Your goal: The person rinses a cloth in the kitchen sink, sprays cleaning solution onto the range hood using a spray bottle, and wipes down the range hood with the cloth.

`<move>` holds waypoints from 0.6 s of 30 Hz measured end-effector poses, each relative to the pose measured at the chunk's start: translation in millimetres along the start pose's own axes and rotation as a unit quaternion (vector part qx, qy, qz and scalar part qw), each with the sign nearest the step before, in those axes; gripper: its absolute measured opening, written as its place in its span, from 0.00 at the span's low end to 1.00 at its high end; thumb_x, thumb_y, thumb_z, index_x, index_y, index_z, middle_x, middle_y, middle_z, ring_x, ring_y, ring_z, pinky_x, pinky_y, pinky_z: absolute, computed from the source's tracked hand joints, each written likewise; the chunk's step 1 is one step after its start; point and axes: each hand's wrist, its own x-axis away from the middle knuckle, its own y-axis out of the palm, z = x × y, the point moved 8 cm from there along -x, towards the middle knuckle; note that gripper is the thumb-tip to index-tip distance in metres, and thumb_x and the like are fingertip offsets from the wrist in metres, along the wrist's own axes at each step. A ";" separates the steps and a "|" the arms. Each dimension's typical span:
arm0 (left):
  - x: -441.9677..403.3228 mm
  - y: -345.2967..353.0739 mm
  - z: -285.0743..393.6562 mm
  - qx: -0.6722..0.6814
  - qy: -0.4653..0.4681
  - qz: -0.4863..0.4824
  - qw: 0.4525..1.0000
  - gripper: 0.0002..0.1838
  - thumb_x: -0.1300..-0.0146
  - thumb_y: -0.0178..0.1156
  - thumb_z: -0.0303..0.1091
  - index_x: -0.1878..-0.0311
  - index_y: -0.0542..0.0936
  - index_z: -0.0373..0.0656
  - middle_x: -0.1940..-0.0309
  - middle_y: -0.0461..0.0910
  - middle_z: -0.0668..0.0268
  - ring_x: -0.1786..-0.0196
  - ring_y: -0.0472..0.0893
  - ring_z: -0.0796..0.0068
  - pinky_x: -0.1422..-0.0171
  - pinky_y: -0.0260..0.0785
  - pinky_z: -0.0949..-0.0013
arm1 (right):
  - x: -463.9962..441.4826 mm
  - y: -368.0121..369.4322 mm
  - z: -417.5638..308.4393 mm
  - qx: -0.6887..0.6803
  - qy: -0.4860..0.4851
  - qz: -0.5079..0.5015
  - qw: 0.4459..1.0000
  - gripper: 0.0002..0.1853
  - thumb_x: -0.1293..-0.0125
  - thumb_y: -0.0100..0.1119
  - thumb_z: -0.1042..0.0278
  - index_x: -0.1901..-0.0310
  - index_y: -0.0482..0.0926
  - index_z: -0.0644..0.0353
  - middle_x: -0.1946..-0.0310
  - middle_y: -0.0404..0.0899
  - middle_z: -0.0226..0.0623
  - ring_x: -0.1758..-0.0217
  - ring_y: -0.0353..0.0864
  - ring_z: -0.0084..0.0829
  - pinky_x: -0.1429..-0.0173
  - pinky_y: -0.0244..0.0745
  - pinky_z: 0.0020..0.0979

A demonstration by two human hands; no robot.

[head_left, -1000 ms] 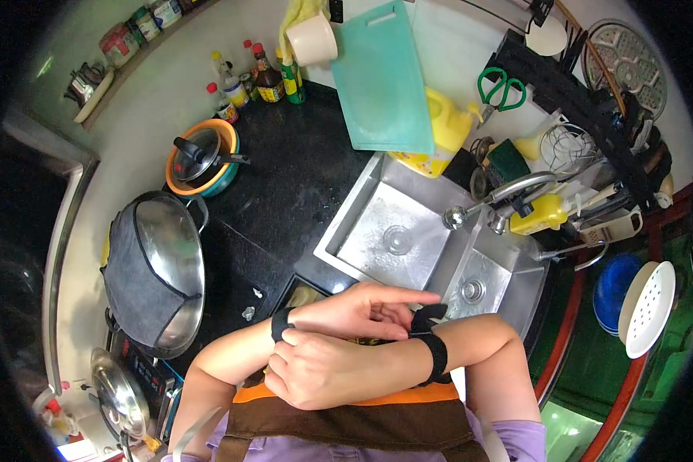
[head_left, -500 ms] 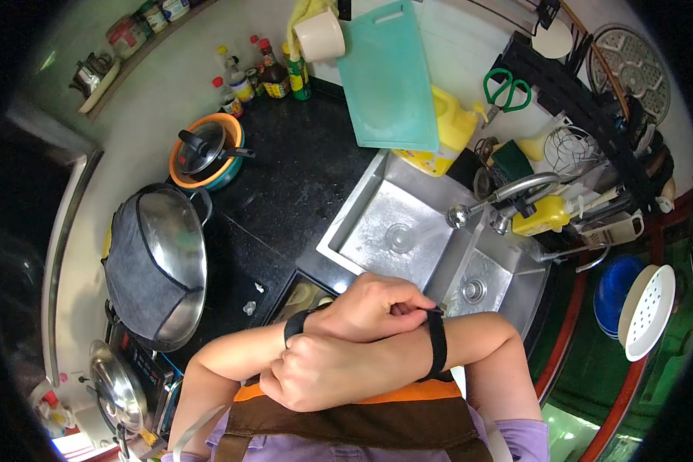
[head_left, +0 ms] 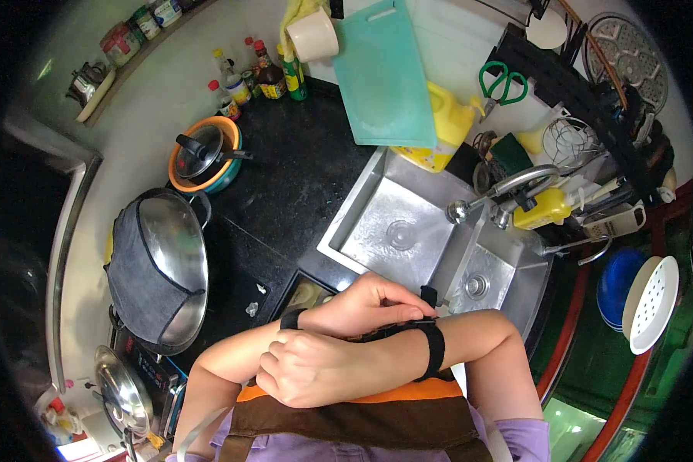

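Note:
My arms are crossed in front of my apron, each wrist with a black band. Coming from the left, my left hand [head_left: 369,305] reaches over to the right wrist, its thumb and forefinger pinched together at the black strap [head_left: 434,348] there. The strap's end stands up beyond the fingertips, beside the sink edge. My right hand [head_left: 306,369] is curled into a fist below the left wrist, palm side hidden, with nothing visible in it. Another black band [head_left: 292,319] circles the left wrist.
Ahead is a double steel sink [head_left: 396,223] with a faucet [head_left: 516,185]. A teal cutting board [head_left: 385,77] leans behind it by a yellow jug [head_left: 446,127]. On the left are a large wok [head_left: 173,254], an orange bowl [head_left: 179,179] and a lidded pan [head_left: 123,393].
My left hand's forefinger, stretched out at first, has bent in to a pinch at the right wrist strap. The strap's end now sticks up past the fingertips. My right hand remains a fist.

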 end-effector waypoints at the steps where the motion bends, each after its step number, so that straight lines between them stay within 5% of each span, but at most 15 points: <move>1: 0.2 -1.7 -7.6 0.053 -0.046 0.014 0.997 0.09 0.38 0.60 0.27 0.56 0.83 0.36 0.60 0.84 0.62 0.57 0.80 0.80 0.52 0.72 0.76 | -1.2 -0.6 0.2 0.005 -0.003 -0.007 1.000 0.08 0.56 0.55 0.66 0.81 0.72 0.62 0.84 0.71 0.34 0.79 0.73 0.27 0.73 0.65 0.27; 5: 0.0 -1.0 -8.4 0.109 -0.065 0.032 0.991 0.08 0.39 0.63 0.27 0.57 0.82 0.38 0.68 0.82 0.67 0.64 0.77 0.85 0.59 0.70 0.80 | -2.3 -1.5 -0.5 0.001 -0.005 0.002 1.000 0.09 0.56 0.55 0.66 0.80 0.73 0.64 0.84 0.71 0.34 0.79 0.74 0.28 0.73 0.66 0.27; 10: -3.3 -20.2 -26.2 -0.021 -0.061 0.094 0.993 0.11 0.44 0.67 0.27 0.63 0.72 0.43 0.78 0.69 0.78 0.74 0.67 0.90 0.71 0.60 0.83 | 6.2 0.6 -7.3 0.026 -0.002 0.002 1.000 0.10 0.55 0.55 0.67 0.78 0.73 0.67 0.86 0.69 0.34 0.82 0.73 0.27 0.78 0.66 0.27; 14: -7.6 -39.2 -38.5 -0.061 -0.112 0.135 0.983 0.12 0.45 0.66 0.27 0.68 0.69 0.43 0.78 0.67 0.77 0.75 0.65 0.90 0.71 0.59 0.82 | 5.6 -2.2 -7.3 0.049 0.013 -0.026 0.998 0.10 0.55 0.55 0.68 0.77 0.73 0.68 0.87 0.70 0.36 0.86 0.72 0.27 0.83 0.65 0.27; 18: -18.1 -59.5 -1.4 -0.087 -0.026 0.202 0.975 0.14 0.45 0.66 0.26 0.73 0.66 0.44 0.79 0.65 0.78 0.76 0.63 0.89 0.74 0.58 0.79 | 7.8 2.9 -4.5 0.039 0.021 -0.051 0.998 0.10 0.55 0.55 0.68 0.77 0.73 0.68 0.86 0.71 0.37 0.85 0.73 0.27 0.83 0.65 0.27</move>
